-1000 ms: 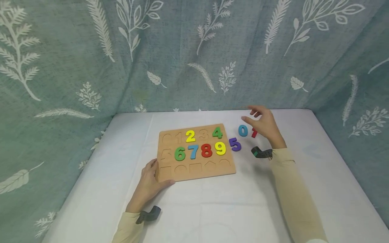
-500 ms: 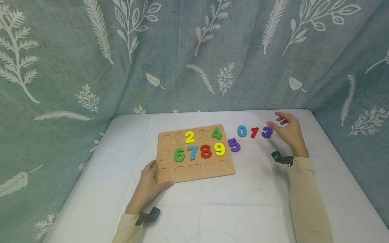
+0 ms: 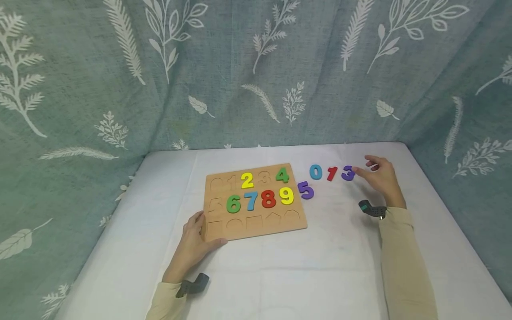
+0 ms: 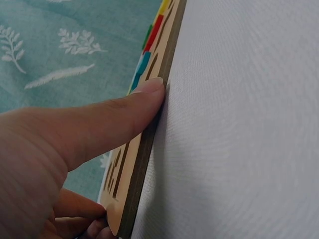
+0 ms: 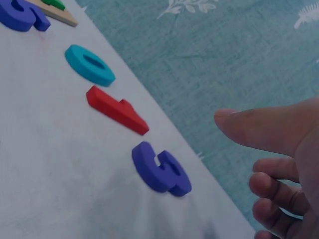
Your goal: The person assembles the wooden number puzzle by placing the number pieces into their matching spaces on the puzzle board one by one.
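Note:
My left hand [image 3: 194, 242] grips the near-left corner of a wooden number puzzle board [image 3: 258, 212], thumb along the front edge and fingers at the left side. In the left wrist view, the thumb [image 4: 124, 112] lies against the board's edge. My right hand [image 3: 380, 178] hovers beside a purple number 3 [image 3: 348, 173], holding nothing. The right wrist view shows its thumb apart from the loosely curled fingers, above the number 3 [image 5: 162, 169]. Left of that lie a red number 1 [image 3: 332, 173] and a blue number 0 [image 3: 316, 172]. A purple number 5 [image 3: 306, 190] is by the board's right edge.
Yellow 2 [image 3: 247, 181], green 4 [image 3: 282, 175], green 6 [image 3: 233, 204], blue 7 [image 3: 250, 201], red 8 [image 3: 268, 198] and yellow 9 [image 3: 286, 195] are on the board. Several of its recesses hold no piece. A patterned curtain [image 3: 224, 120] stands behind the white table [image 3: 320, 275].
My right hand has moved right from above the 0 and 1, uncovering the purple 3, then slightly lower and nearer to it. My left hand stays on the board.

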`<state>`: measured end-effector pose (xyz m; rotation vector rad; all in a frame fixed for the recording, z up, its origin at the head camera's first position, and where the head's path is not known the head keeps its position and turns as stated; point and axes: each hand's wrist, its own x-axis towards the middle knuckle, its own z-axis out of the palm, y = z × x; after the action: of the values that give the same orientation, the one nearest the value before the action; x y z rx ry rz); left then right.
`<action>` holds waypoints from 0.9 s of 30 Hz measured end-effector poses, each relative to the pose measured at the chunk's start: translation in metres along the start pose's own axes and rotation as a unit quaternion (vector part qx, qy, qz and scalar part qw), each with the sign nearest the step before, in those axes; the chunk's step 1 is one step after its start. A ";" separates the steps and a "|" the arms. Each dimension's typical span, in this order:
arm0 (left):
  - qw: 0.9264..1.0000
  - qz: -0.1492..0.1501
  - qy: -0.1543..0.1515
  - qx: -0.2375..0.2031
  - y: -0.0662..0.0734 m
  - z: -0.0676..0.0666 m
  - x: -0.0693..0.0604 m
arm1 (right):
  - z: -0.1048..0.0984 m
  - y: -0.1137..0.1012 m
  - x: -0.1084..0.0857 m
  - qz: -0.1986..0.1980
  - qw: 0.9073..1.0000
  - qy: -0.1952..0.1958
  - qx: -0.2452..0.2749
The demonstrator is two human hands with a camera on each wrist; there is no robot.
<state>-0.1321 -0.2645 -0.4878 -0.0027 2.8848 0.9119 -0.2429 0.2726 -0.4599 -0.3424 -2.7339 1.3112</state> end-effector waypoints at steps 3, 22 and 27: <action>1.000 -0.001 -0.002 -0.001 0.000 -0.001 -0.001 | 0.003 0.006 0.003 0.012 1.000 -0.017 -0.006; 1.000 -0.001 -0.004 -0.005 -0.003 0.001 0.002 | 0.017 0.023 0.009 0.020 0.998 -0.062 -0.022; 1.000 0.001 -0.002 -0.006 -0.002 0.000 0.001 | 0.022 0.023 0.011 0.012 0.998 -0.059 -0.021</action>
<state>-0.1328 -0.2665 -0.4892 0.0001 2.8759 0.9288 -0.2534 0.2725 -0.4913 -0.3102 -2.8659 1.3233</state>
